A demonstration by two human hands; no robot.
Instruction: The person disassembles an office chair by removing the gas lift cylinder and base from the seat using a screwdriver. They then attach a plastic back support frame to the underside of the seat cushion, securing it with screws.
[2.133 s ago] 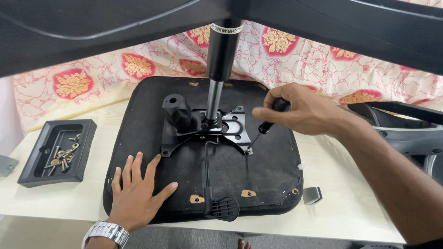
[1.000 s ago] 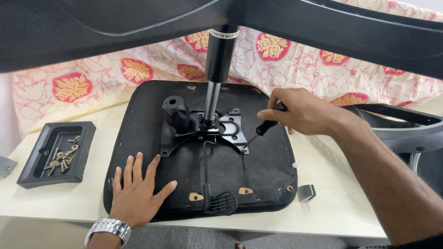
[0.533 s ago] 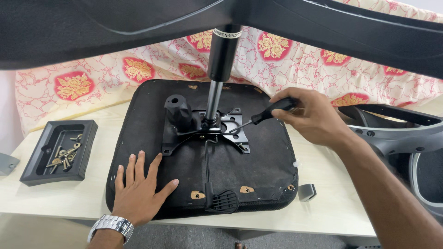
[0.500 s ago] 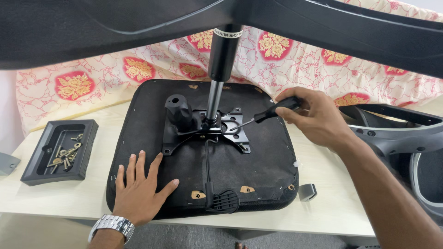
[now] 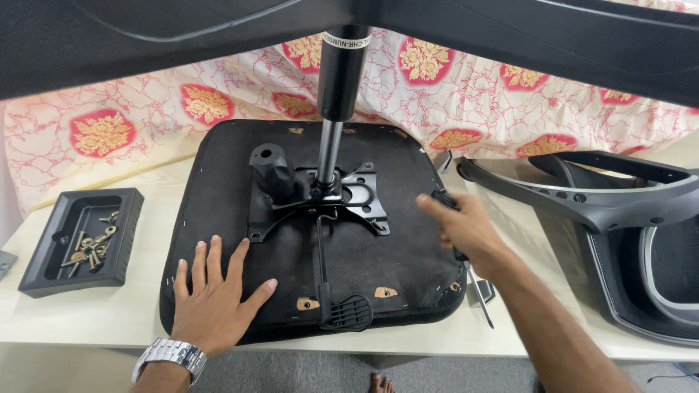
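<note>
Tray (image 5: pixel 44 271): black, rectangular, at the far left of the table (image 5: pixel 87 324); it holds loose screws (image 5: pixel 89 243) and bolts.
Left hand (image 5: pixel 215 295): flat, palm down, fingers spread, pressed on the near left corner of the seat. A metal watch (image 5: pixel 169 356) sits on the wrist.
Seat (image 5: pixel 218 189): black chair seat, lying upside down on the table, underside facing up.
Plate (image 5: pixel 364 195): black metal mechanism plate, fixed at the centre of the seat underside. A black knob (image 5: pixel 271 170) stands on its left part.
Cylinder (image 5: pixel 341 73): black gas cylinder with a silver rod, upright in the plate.
Lever (image 5: pixel 348 313): thin rod running from the plate to a ribbed paddle at the near edge of the seat.
Right hand (image 5: pixel 466 233): closed around a screwdriver (image 5: pixel 475 284), over the right edge of the seat, clear of the plate. The black handle is mostly hidden in the fist; the shaft points down past the seat edge.
Frame (image 5: pixel 619 211): grey-black chair part on the table, far right.
Cloth (image 5: pixel 510 94): floral, pink and red, behind the seat.
</note>
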